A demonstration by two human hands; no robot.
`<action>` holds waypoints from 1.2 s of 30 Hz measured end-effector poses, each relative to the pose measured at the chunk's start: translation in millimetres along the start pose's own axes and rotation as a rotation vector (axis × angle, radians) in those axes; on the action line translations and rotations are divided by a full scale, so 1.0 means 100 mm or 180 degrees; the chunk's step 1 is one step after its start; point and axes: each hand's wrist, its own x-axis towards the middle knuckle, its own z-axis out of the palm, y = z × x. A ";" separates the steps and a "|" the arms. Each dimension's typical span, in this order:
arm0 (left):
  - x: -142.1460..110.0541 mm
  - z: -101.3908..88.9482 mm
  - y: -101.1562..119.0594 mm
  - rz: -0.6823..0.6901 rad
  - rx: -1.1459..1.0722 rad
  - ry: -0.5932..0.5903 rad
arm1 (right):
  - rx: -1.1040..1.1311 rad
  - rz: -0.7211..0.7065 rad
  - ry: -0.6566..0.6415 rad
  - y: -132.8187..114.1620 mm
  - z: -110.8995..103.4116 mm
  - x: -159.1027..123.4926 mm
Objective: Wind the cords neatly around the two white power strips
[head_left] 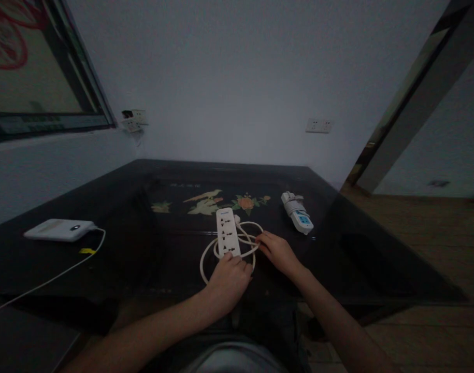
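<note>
A white power strip [228,233] with a column of sockets lies on the dark table in front of me. Its white cord [202,259] runs in loose loops around and under it, and the plug [237,219] rests by its upper right side. My left hand [229,277] is closed over the strip's near end, fingers curled on it. My right hand [277,251] pinches the cord loops to the right of the strip. A second power strip [297,212], with its grey-white cord wrapped around it, lies apart at the right.
A white power bank-like device [60,229] with a cable sits at the table's left, near a yellow tag [87,250]. The black table [143,269] has a bird-and-flower picture. Wall sockets [319,125] are beyond it.
</note>
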 end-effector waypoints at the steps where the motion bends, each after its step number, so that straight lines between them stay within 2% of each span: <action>1: 0.00 -0.05 -0.01 0.0061 -0.0011 -0.0093 | -0.0019 -0.0032 -0.0035 0.00 0.00 0.00; 3: 0.05 -0.19 -0.07 0.0193 -0.0087 -0.0254 | -0.0063 -0.0073 -0.0066 0.01 -0.01 -0.01; 5: 0.19 -0.36 -0.20 0.0226 -0.0255 -0.0218 | -0.0087 -0.0102 -0.0075 0.02 0.00 -0.01; 8: 0.57 -0.52 -0.54 -0.0134 -0.0289 0.0349 | -0.0078 -0.0118 -0.0058 0.02 -0.01 -0.02; 10: 0.86 -0.50 -0.79 -0.0485 0.0093 0.0493 | -0.0074 -0.0091 -0.0063 0.02 -0.01 -0.03; 13: 1.19 -0.34 -1.04 -0.0797 0.0403 -0.0248 | -0.0105 -0.0039 -0.0095 0.01 -0.02 -0.03; 14: 1.26 -0.27 -1.08 -0.0818 0.0402 -0.0389 | -0.0112 -0.0024 -0.0101 0.00 -0.02 -0.03; 18: 1.40 -0.10 -1.14 -0.0927 0.0294 -0.0830 | -0.0056 -0.0032 -0.0087 0.00 -0.03 -0.03; 22: 1.46 -0.11 -1.20 -0.1035 0.0145 -0.1102 | -0.0021 -0.0037 -0.0095 0.01 -0.05 -0.03; 27: 1.45 -0.16 -1.26 -0.1120 -0.0007 -0.0930 | -0.0052 -0.0022 -0.0059 0.02 -0.04 -0.04; 32: 1.39 -0.25 -1.14 -0.1013 -0.0169 -0.0582 | 0.0015 -0.0018 0.0036 0.02 -0.03 -0.03; 36: 1.35 -0.27 -0.98 -0.0701 -0.0437 -0.0780 | -0.0036 -0.0022 0.0141 0.02 -0.03 -0.02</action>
